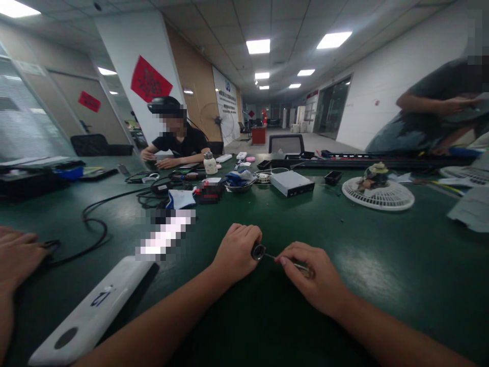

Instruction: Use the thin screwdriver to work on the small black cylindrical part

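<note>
Two hands up close over the green bench mat (382, 285), seen from the head cam. L hand (236, 253) is curled shut round one end of a thin metal rod (270, 255), w/ a dark round collar (258, 252) poking out by the thumb. R hand (311, 275) pinches the far end, fingers (294, 251) closed on a small brassy bit (306, 271), too small to ID. Rod sits between the hands, above the mat. Both forearms angle in low from the bottom corners, hands just apart. Best pose: elbows down, rod level, grip firm but light, as thin rod could bend. Nearby: white plastic bar (91, 311) by L arm, fan guard (378, 193) further off, another person's hand (17, 257) at far left.
</note>
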{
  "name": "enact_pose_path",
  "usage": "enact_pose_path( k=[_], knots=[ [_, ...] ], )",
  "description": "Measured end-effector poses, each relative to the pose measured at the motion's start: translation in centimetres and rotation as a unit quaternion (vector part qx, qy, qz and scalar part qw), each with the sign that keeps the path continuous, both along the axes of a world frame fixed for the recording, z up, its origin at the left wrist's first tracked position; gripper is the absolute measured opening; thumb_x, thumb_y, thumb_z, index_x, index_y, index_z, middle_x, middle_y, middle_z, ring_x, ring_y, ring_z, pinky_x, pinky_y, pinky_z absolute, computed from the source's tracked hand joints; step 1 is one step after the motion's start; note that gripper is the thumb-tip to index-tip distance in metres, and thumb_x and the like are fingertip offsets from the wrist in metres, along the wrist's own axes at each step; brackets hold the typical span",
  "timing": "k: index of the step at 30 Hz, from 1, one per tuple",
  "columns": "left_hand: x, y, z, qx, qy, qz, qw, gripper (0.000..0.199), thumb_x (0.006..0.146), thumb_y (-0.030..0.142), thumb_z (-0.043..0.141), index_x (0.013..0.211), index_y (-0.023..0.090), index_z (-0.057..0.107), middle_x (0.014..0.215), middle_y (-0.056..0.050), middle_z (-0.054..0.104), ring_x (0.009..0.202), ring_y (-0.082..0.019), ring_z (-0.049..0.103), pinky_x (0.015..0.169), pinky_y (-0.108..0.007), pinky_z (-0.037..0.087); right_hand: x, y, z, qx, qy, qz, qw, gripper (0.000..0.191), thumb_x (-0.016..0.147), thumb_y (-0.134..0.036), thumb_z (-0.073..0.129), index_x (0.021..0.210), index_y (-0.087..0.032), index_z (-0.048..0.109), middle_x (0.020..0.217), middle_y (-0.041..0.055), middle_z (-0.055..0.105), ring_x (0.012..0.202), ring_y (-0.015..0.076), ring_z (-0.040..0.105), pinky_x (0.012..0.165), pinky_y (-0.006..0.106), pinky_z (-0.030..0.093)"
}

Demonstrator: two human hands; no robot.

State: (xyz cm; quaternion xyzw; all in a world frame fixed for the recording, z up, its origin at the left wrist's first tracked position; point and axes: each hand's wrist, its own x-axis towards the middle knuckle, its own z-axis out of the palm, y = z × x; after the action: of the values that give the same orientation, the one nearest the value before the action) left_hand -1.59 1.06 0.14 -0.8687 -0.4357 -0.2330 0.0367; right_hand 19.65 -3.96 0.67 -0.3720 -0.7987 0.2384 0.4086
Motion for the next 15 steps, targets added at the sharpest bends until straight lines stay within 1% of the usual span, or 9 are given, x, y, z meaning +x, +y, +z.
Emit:
enact_pose_path(
  k=[2,3,7,9,12,15],
  knots=[
    [-0.01,0.03,0.02,0.0,0.0,0.0,1.0,0.013,0.078,0.015,0.057,0.084,0.021,0.047,0.081,0.001,0.059,0.078,-0.018,0.053,0.079,-0.034,0.035,-0.03,0.03,0.09,0.001,0.006,-0.018,1.0,0.017,0.094,-0.019,0.055,0.088,-0.018,0.07,0.085,0.0035,0.07,0.08,0.0166,0.065,0.074,0.03,0.048],
    [-0.01,0.04,0.02,-0.001,0.001,-0.001,1.0,0.013,0.079,0.015,0.058,0.084,0.021,0.047,0.081,0.001,0.059,0.078,-0.018,0.053,0.079,-0.034,0.035,-0.08,0.03,0.12,-0.001,0.01,-0.017,1.0,0.017,0.094,-0.02,0.054,0.088,-0.018,0.07,0.086,0.0037,0.07,0.08,0.0164,0.065,0.074,0.03,0.049],
    [-0.03,0.02,0.03,-0.004,0.001,-0.004,1.0,0.012,0.079,0.015,0.057,0.083,0.021,0.048,0.082,0.0,0.06,0.078,-0.018,0.053,0.078,-0.034,0.036,-0.35,-0.08,0.11,-0.013,0.014,0.041,0.999,0.016,0.094,-0.018,0.055,0.094,-0.019,0.07,0.095,0.0039,0.07,0.086,0.0155,0.065,0.078,0.027,0.05],
    [-0.04,0.0,0.0,-0.004,0.0,-0.003,1.0,0.012,0.079,0.014,0.057,0.083,0.021,0.049,0.082,0.0,0.06,0.077,-0.018,0.053,0.078,-0.034,0.036,-0.4,-0.12,-0.03,-0.015,0.005,0.055,0.998,0.016,0.094,-0.017,0.055,0.095,-0.02,0.07,0.095,0.0033,0.07,0.087,0.0152,0.065,0.078,0.027,0.05],
    [-0.03,-0.01,-0.03,-0.003,-0.003,-0.002,1.0,0.013,0.078,0.013,0.058,0.084,0.021,0.049,0.083,0.001,0.06,0.078,-0.018,0.053,0.078,-0.033,0.036,-0.3,-0.09,-0.28,-0.009,-0.009,0.025,1.0,0.017,0.095,-0.019,0.054,0.091,-0.02,0.071,0.089,0.0026,0.07,0.082,0.0154,0.065,0.075,0.028,0.049],
    [-0.02,-0.02,-0.02,-0.004,-0.007,-0.003,1.0,0.013,0.078,0.013,0.058,0.085,0.021,0.049,0.084,0.001,0.061,0.079,-0.018,0.053,0.078,-0.033,0.036,-0.25,-0.02,-0.4,0.001,0.002,-0.015,1.0,0.018,0.095,-0.02,0.053,0.091,-0.02,0.071,0.086,0.0029,0.069,0.08,0.0159,0.064,0.073,0.029,0.048]
  ],
)
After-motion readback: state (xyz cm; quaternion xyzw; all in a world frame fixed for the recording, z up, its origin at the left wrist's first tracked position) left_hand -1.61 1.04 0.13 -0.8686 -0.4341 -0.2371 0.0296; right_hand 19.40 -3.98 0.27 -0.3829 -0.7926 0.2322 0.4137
